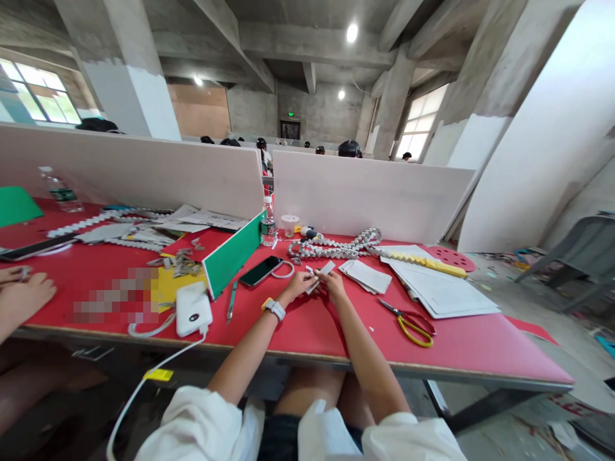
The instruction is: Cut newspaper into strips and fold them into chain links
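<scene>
Both hands meet over the red table [298,326]. My left hand [300,285], with a watch on its wrist, is closed on the near part of a folded pale paper strip [327,267]. My right hand [332,285] pinches the same strip from the other side. The fold between the fingers is too small to make out. Left of my hands lie a black phone [261,271] and a pencil-like stick [232,301]. To the right are a stack of paper strips [366,276] and scissors [408,320] with red and yellow handles.
Behind my hands lies a chain of folded grey paper [336,246]; a yellow-ended one [432,262] rests on white sheets [439,291]. A green divider [235,256], water bottle [268,224] and cabled power bank [193,310] stand or lie left. A co-worker's hand [31,291] works far left.
</scene>
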`<state>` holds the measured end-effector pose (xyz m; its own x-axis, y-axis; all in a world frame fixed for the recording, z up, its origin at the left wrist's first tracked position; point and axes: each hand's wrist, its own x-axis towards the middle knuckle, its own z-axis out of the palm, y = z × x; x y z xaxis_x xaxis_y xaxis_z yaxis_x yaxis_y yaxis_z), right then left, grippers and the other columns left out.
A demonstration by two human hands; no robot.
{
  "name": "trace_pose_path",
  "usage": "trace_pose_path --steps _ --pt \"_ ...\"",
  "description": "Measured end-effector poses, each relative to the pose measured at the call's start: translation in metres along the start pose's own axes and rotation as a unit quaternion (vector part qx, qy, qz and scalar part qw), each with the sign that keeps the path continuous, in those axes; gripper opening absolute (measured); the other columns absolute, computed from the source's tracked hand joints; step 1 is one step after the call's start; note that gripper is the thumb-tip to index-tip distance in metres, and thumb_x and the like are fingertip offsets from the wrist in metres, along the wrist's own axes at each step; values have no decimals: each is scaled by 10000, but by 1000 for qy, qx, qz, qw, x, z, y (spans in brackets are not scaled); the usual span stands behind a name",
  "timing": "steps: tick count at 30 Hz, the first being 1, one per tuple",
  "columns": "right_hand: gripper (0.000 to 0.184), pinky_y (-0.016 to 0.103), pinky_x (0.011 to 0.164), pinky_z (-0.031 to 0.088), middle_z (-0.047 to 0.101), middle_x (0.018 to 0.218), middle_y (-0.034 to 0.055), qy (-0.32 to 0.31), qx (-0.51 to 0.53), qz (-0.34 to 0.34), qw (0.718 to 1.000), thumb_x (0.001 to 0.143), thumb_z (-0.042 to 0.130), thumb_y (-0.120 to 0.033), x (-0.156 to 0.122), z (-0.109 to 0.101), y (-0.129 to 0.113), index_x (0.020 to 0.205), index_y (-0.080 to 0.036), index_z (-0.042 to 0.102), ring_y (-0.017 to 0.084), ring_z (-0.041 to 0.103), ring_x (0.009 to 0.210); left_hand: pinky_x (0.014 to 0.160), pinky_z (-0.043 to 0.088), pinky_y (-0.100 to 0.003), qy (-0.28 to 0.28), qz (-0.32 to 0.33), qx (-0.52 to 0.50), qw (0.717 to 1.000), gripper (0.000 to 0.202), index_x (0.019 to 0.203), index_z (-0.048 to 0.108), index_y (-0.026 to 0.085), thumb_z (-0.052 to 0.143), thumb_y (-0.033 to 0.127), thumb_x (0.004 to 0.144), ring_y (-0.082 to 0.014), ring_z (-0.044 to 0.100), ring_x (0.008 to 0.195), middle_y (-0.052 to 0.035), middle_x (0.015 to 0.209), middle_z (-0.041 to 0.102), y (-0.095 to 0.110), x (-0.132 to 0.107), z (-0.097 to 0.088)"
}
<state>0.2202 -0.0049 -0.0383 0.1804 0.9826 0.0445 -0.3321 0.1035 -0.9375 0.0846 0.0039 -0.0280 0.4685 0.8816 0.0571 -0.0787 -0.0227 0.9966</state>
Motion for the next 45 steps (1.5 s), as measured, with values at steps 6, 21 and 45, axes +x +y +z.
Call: trace_pose_path --steps 6,21,45 --pt "349 265 482 490 674 664 44 -3 33 45 998 529 784 -294 4 -1 3 809 -136 649 162 617 543 509 489 -271 14 36 76 996 334 753 691 125 651 456 727 -163 615 510 -30 597 671 -1 1 -3" --pt "280 193 512 465 688 653 8 145 59 -9 988 511 794 -205 12 -22 -9 761 -151 680 109 604 563 571 506 -263 165 97 134 972 206 787 697 125 654 318 727 -171 645 590 -52 663 697 -13 15 -18" --pt "161 245 657 551 706 693 50 35 90 59 994 602 643 -141 5 -7 -2 762 -143 663 158 682 653 617 491 -276 179 116 249 945 200 785 740 144 609 293 766 -203 660 699 -63 742 728 -8 7 -18"
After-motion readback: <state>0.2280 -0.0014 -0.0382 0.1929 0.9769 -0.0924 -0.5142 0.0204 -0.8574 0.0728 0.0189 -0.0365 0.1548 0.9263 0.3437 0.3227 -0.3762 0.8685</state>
